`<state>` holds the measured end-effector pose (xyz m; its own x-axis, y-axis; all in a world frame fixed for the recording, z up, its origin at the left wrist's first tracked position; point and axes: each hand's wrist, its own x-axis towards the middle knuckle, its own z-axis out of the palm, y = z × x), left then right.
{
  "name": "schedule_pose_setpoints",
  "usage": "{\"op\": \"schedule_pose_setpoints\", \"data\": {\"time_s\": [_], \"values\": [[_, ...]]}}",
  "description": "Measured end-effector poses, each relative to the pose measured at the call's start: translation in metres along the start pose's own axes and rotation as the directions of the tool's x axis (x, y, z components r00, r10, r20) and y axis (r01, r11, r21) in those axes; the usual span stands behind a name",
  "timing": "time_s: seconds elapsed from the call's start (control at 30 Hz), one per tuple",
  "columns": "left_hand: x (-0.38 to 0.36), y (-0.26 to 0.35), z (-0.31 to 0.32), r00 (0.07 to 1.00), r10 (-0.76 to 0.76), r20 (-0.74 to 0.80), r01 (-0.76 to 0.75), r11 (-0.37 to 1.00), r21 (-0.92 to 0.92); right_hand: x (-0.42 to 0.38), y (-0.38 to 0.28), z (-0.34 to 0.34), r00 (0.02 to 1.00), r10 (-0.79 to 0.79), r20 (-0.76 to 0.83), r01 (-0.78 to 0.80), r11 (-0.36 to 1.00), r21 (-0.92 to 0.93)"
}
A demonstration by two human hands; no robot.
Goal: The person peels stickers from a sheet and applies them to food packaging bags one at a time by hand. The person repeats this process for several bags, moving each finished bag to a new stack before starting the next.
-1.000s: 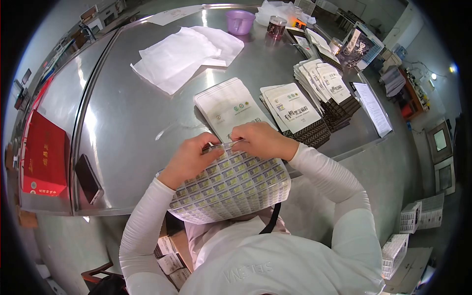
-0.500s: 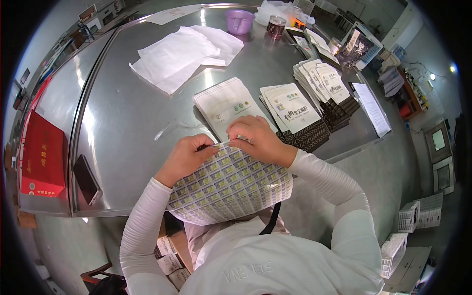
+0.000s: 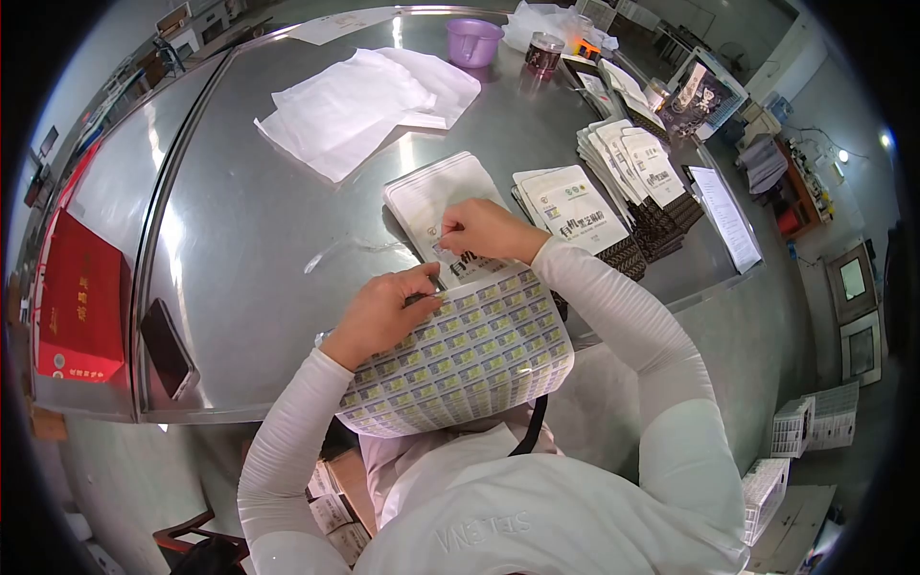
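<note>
A large sheet of small yellow-and-grey stickers [image 3: 460,355] hangs curved at the table's front edge. My left hand [image 3: 383,311] pinches its top edge. Just beyond the sheet lies a stack of white printed pouches [image 3: 446,187]. My right hand [image 3: 489,230] is over this stack, thumb and forefinger pinched together around a small sticker at the pouch's printed front. To the right, a second pile of pouches [image 3: 578,213] shows dark patterned lower parts, and a fanned pile [image 3: 652,168] lies behind it.
White sheets [image 3: 335,115] lie at the back, near a purple pot [image 3: 473,46] and a jar [image 3: 543,54]. A phone [image 3: 169,350] and a red bag [image 3: 84,297] are at the left. A paper on a clipboard [image 3: 724,216] is at the right edge.
My right hand has left the sheet's top edge and moved forward onto the pouch stack. My left hand has shifted slightly right and down, still at the sheet.
</note>
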<state>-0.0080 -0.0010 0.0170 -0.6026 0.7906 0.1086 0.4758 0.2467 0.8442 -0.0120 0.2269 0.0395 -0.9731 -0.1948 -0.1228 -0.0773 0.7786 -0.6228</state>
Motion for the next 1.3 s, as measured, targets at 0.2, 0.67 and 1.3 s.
{"op": "schedule_pose_setpoints", "data": {"time_s": [0.2, 0.67, 1.3], "values": [[0.000, -0.001, 0.001, 1.000, 0.015, -0.010, -0.016, 1.000, -0.023, 0.005, 0.004, 0.004, 1.000, 0.009, -0.020, -0.009, 1.000, -0.015], [0.002, -0.004, 0.003, 1.000, -0.018, 0.017, 0.019, 0.998, -0.054, -0.011, -0.004, 0.012, 0.925, 0.201, -0.322, -0.269, 0.945, -0.185], [0.005, 0.011, -0.001, 1.000, 0.024, 0.008, -0.024, 1.000, -0.020, -0.039, 0.062, -0.040, 0.775, 0.181, -0.605, 0.233, 0.808, 0.541]]}}
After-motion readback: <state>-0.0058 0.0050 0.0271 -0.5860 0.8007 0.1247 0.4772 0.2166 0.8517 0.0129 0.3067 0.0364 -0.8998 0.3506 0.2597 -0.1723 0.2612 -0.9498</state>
